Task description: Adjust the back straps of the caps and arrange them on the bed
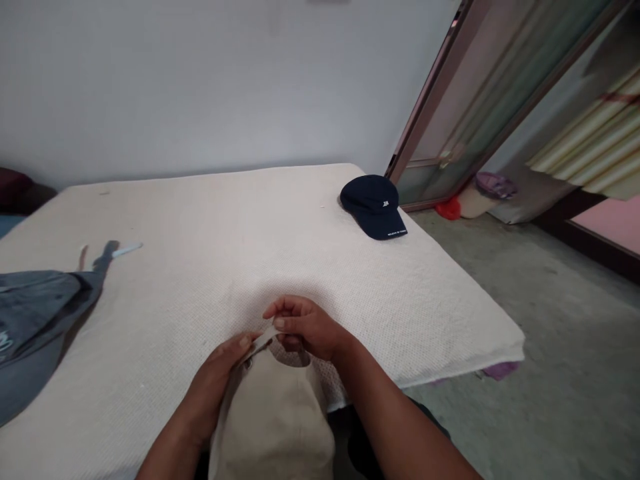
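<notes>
A beige cap (273, 413) is held at the near edge of the covered table, its back opening and strap facing away from me. My left hand (225, 357) grips the cap's edge beside the strap (265, 339), thumb on top. With thumb and index finger, my right hand (303, 323) pinches the far end of that strap above the opening. The cap's brim is not visible. A dark grey cap (37, 320) with its strap sticking out rests at the left. Farther off on the right lies a navy cap (373, 205) with small white lettering on its brim.
A cream textured cloth (200, 233) covers the table, which stands against a pale wall (225, 87). To the right are a grey floor (540, 307), a glass-panelled door (450, 120), a bin (485, 193) with a purple liner and a yellowish curtain (595, 140).
</notes>
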Demonstrator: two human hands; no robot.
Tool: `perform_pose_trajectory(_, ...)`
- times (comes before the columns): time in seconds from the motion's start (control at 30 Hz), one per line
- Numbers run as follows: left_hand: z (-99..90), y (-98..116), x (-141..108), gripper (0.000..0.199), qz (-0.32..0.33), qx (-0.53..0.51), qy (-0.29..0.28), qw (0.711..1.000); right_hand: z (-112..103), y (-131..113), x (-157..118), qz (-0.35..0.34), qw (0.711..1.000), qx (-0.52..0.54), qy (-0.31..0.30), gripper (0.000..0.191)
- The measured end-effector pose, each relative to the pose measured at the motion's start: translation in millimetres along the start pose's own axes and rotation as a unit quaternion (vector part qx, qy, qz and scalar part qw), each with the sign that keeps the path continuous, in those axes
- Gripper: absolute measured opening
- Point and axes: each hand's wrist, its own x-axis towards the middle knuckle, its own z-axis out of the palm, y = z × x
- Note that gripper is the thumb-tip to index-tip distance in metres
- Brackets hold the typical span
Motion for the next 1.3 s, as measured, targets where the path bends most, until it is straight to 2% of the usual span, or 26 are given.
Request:
perform_pose_trajectory(0.1,3.4,-1.8,-2.1,0.019,-0.021,-0.054,-0.038,0.998,1.8,1.3,0.9,0.003,0.999,0.041,0.001,0.024)
perform_pose_trajectory(0.17,3.2,0.6,-2.4,0.016,-0.035,-0.107,-0.048,0.992,2.2,2.3,1.1,0.012,0.999,0.032,0.018,0.024)
perform_pose_trajectory(0.27,-4.7,10.8,-1.8,0.019,-0.066,-0.178,0.0,0.982,1.1,2.7,-1.3,0.033,0.999,-0.01,0.038,0.025)
perform_pose_trajectory(0.33,-13.8,20.7,-1.2,0.023,-0.078,-0.211,0.033,0.974,-0.2,2.2,-4.8,0.048,0.998,-0.035,0.021,0.027)
perform_pose_trajectory(0.47,-26.8,39.2,-1.2,0.047,-0.045,-0.221,0.058,0.973,-2.9,1.2,-11.3,0.083,0.993,-0.062,-0.051,0.029)
perform_pose_trajectory(0.53,-26.8,43.6,-1.3,0.047,-0.024,-0.221,0.072,0.972,-4.6,0.0,-12.2,0.077,0.995,-0.036,-0.053,0.034)
perform_pose_trajectory(0.6,-24.3,43.1,-0.6,0.041,-0.029,-0.225,0.07,0.971,-6.8,-3.3,-11.7,0.048,0.999,0.01,-0.018,0.04)
perform_pose_trajectory(0.73,-19.4,28.4,1.8,0.037,-0.058,-0.216,0.054,0.973,-13.6,-16.6,-11.3,-0.043,0.993,0.068,0.087,0.036)
perform_pose_trajectory(0.9,-12.3,1.3,0.8,0.022,-0.002,-0.166,0.063,0.984,-20.9,-30.2,-12.7,-0.106,0.977,0.098,0.158,0.036)
perform_pose_trajectory(1.0,-9.8,-5.3,3.3,0.018,0.021,-0.141,0.062,0.988,-21.7,-28.4,-10.4,-0.125,0.97,0.106,0.18,0.035)
perform_pose_trajectory(1.07,-12.0,-2.5,8.1,0.016,0.032,-0.153,0.086,0.984,-20.3,-23.4,-7.8,-0.126,0.968,0.113,0.187,0.032)
perform_pose_trajectory(1.17,-20.6,10.2,17.2,0.027,0.056,-0.201,0.139,0.968,-15.2,-14.2,-5.6,-0.098,0.969,0.132,0.186,0.032)
perform_pose_trajectory(1.23,-28.2,21.3,22.9,0.036,0.081,-0.253,0.167,0.949,-9.9,-8.6,-7.0,-0.076,0.976,0.129,0.161,0.036)
perform_pose_trajectory(1.3,-36.4,31.9,28.1,0.043,0.104,-0.303,0.182,0.93,-4.5,-3.7,-10.2,-0.055,0.986,0.115,0.108,0.04)
